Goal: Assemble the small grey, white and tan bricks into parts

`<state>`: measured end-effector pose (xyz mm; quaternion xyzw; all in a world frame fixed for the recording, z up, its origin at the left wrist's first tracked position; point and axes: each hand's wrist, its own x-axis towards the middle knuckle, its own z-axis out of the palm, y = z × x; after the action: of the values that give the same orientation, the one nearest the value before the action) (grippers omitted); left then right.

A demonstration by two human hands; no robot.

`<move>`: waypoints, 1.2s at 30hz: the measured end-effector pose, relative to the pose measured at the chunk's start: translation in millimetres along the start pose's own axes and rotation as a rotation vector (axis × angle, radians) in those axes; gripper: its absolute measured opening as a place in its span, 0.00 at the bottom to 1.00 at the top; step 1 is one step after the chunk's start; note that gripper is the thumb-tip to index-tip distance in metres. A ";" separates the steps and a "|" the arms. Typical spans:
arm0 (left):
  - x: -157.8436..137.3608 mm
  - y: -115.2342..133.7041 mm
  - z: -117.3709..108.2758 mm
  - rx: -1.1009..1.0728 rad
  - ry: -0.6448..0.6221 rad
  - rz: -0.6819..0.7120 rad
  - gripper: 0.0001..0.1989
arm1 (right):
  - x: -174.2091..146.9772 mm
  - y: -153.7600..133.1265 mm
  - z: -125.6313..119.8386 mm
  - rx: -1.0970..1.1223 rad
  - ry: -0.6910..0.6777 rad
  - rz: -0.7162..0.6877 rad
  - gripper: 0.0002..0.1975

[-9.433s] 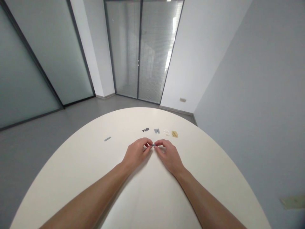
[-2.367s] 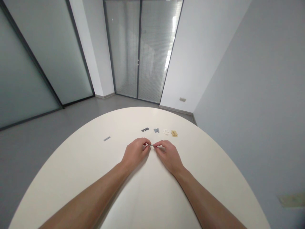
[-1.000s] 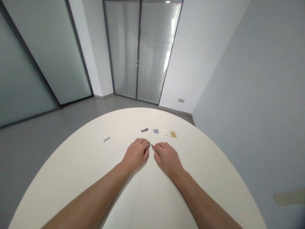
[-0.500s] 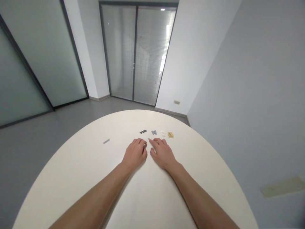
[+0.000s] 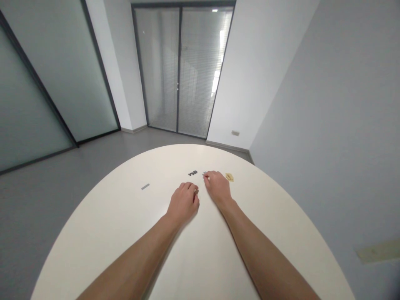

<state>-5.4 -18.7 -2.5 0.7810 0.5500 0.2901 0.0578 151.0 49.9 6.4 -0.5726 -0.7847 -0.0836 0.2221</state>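
My left hand (image 5: 184, 201) rests on the table with curled fingers. Thumb and fingertips close round something small and greyish that I cannot make out. Further forward, my right hand (image 5: 219, 186) has its fingers drawn together at the small blue-grey pieces (image 5: 204, 173), mostly covering them. Whether anything is pinched in it is hidden. Just left of its fingertips sits a little cluster of dark grey pieces (image 5: 193, 173). A heap of tan pieces (image 5: 229, 177) lies to the right of this hand. The white pieces are hidden behind it.
The round white table (image 5: 118, 216) has a flat grey strip (image 5: 145, 186) lying on its left part. Beyond the far edge are a glass door (image 5: 178, 71) with blinds and white walls. A frosted glass panel (image 5: 62, 75) stands at the left.
My right hand has moved forward from beside the left hand to the blue-grey pieces, now covering the white ones. The small grey piece by its fingertip no longer shows. The view has shifted slightly.
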 end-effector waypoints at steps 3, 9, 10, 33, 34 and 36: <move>0.7 0.0 0.2 0.006 -0.002 0.004 0.10 | 8.4 7.2 -0.9 -0.038 0.035 0.025 0.11; 0.9 -1.6 1.9 0.005 0.003 0.011 0.09 | 19.6 9.0 -1.0 -0.078 0.028 0.040 0.12; 0.8 -1.8 2.2 0.007 0.005 0.012 0.09 | 20.1 8.2 -0.4 -0.090 0.019 0.039 0.12; 0.6 -2.8 2.7 0.028 0.007 0.012 0.09 | -3.1 13.4 -11.7 -0.095 0.065 0.064 0.11; 0.5 -2.8 2.8 0.027 0.008 0.013 0.09 | -9.1 14.3 -14.8 -0.100 0.063 0.058 0.11; 0.3 -2.7 2.8 0.024 0.011 0.013 0.09 | -23.0 17.2 -19.8 -0.088 0.029 0.039 0.10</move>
<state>-6.1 -16.8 -5.8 0.7835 0.5488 0.2882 0.0435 177.7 28.1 11.7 -0.5958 -0.7656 -0.1220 0.2097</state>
